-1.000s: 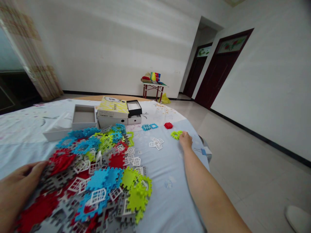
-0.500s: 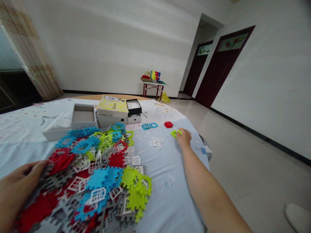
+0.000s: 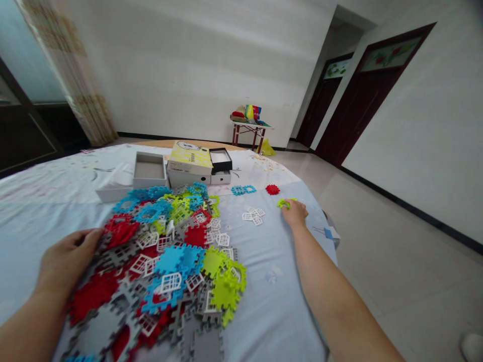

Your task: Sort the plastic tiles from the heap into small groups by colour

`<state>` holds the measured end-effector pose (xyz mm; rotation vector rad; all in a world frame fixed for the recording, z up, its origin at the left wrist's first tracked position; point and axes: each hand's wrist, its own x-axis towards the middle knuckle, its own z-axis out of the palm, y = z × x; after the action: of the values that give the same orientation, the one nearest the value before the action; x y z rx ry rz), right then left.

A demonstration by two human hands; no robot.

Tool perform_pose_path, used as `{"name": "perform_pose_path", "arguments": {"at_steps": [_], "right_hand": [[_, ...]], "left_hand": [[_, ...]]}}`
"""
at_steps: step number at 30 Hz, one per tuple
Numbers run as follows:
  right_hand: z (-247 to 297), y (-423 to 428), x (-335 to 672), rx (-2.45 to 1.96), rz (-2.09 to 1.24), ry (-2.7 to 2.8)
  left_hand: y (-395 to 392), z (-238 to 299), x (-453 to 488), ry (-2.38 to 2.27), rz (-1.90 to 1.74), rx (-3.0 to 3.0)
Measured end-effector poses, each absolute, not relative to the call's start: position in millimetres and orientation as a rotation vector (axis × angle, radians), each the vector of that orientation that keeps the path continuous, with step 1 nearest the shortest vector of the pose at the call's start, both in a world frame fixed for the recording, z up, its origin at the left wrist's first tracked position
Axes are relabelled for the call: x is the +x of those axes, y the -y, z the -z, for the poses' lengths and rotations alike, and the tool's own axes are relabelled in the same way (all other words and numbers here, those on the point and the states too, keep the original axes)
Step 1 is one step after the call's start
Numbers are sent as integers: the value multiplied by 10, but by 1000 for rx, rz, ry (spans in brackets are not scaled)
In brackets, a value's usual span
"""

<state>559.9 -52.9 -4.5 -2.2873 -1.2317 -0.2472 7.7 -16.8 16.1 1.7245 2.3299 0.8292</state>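
Note:
My right hand (image 3: pixel 295 213) is at the right side of the table, its fingers closed on a lime-green interlocking building tile (image 3: pixel 286 203). Just beyond it lies a red tile stack (image 3: pixel 272 189), with blue tiles (image 3: pixel 241 190) further left. A few white window pieces (image 3: pixel 254 215) rest on the cloth nearer the middle. My left hand (image 3: pixel 71 257) touches the left edge of a large mixed pile, beside red tiles (image 3: pixel 121 230); its fingers are curled and what they hold is hidden. Blue tiles (image 3: pixel 177 261), green tiles (image 3: pixel 225 289) and grey tiles (image 3: pixel 100 329) fill the pile.
Behind the pile stand an open grey box (image 3: pixel 150 170), a yellow-and-white box (image 3: pixel 190 160) and a small black box (image 3: pixel 221 160). A blue clip (image 3: pixel 328 233) is at the table's right edge. A small side table (image 3: pixel 252 125) stands by the far wall.
The view has swung slightly left, so everything sits further right. My right hand stays at the green tile, and my left hand stays at the pile's left edge.

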Motion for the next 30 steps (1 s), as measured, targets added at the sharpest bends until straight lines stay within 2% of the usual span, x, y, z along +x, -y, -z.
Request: {"name": "perform_pose_path", "arguments": {"at_steps": [5, 10, 15, 20, 26, 28, 30], "right_hand": [[-116, 531, 5284, -1794, 281, 1466], [-329, 716, 4484, -1348, -322, 1953], [-489, 1001, 3867, -1121, -642, 2275], [-432, 1054, 3727, -1082, -767, 2303], [-303, 949, 3792, -1163, -1028, 2037], [-301, 896, 3874, -1205, -981, 1916], [-299, 840, 3980, -1276, -774, 1813]], "left_hand": [[165, -230, 116, -2333, -720, 1636], [178, -223, 136, -2308, -747, 1592], [178, -201, 124, -2310, -748, 1633], [175, -189, 120, -2309, -768, 1645], [159, -149, 98, -2298, -805, 1659], [159, -151, 100, -2296, -812, 1676], [162, -162, 108, -2294, -816, 1683]]}}
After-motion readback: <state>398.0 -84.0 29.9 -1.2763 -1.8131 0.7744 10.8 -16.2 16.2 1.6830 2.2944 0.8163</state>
